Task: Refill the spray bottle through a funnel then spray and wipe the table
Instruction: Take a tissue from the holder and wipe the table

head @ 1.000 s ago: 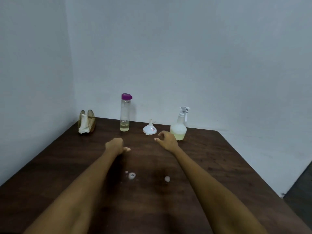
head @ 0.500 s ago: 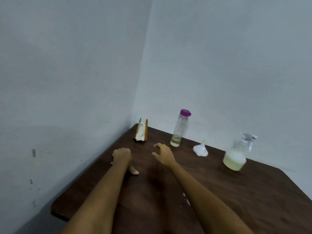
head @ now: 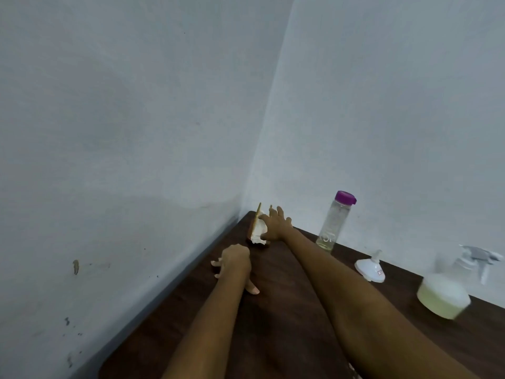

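A white tissue [head: 257, 231] stands in a wooden holder [head: 257, 215] in the far left corner of the dark wooden table [head: 284, 318]. My right hand [head: 274, 227] is at the tissue with fingers spread, the thumb touching its lower edge. My left hand [head: 235, 262] rests on the table nearer to me, fingers loosely curled and holding nothing. The spray bottle [head: 444, 292], blurred and part full of pale yellow liquid, stands at the right. A white funnel [head: 370, 270] lies upside down beside it. A clear bottle with a purple cap [head: 332, 224] holds a little yellow liquid.
Grey walls meet right behind the holder and run along the table's left and back edges. Bare table surface lies between my forearms and in front of the funnel and spray bottle.
My view has swung left towards the corner. My right hand has moved forward and left from mid-table to the tissue holder. My left hand has stayed low on the table.
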`<state>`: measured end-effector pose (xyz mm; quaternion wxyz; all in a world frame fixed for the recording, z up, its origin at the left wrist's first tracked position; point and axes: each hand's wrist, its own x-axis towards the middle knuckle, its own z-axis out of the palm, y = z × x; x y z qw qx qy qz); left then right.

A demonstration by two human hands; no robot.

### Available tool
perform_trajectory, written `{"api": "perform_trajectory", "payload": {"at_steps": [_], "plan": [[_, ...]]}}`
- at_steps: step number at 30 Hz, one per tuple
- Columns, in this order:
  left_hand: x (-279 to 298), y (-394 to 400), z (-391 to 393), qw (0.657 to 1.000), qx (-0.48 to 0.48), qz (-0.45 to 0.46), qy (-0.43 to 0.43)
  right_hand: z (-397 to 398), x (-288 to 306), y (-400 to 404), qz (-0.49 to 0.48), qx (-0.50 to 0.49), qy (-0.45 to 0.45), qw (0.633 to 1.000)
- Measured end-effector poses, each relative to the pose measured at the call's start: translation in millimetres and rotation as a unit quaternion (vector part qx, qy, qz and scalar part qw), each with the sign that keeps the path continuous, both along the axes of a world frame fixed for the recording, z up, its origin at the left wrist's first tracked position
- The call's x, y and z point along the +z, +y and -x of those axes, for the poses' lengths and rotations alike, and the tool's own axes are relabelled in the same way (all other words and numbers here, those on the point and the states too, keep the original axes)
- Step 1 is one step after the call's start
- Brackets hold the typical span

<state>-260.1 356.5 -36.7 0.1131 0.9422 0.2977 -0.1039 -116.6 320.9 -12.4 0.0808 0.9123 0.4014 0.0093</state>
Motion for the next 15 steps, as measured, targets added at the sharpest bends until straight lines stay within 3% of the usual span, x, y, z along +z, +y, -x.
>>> {"api": "perform_trajectory", "payload": {"at_steps": [4,7,9,11,15], "plan": [[-3,1,1,1.000,0.000,0.012,-0.004,-8,-1,14,0.058,0.008,-0.026,0.998],[1,-3,3,1.000,0.002,0.022,0.003,-6,0,16,0.039,0.010,-0.054,0.998],[0,-3,3,1.000,-0.002,0.017,0.009,-5,-1,11,-0.046,0.003,-0.053,0.998],[-4,-3,1,1.000,0.005,0.015,0.008,-4,-1,0,-0.197,-0.013,-0.011,0.980],[-6,-5,4,1.000,0.016,-0.008,-0.001,11,3,-31,-0.490,-0.032,0.082,0.867]]}}
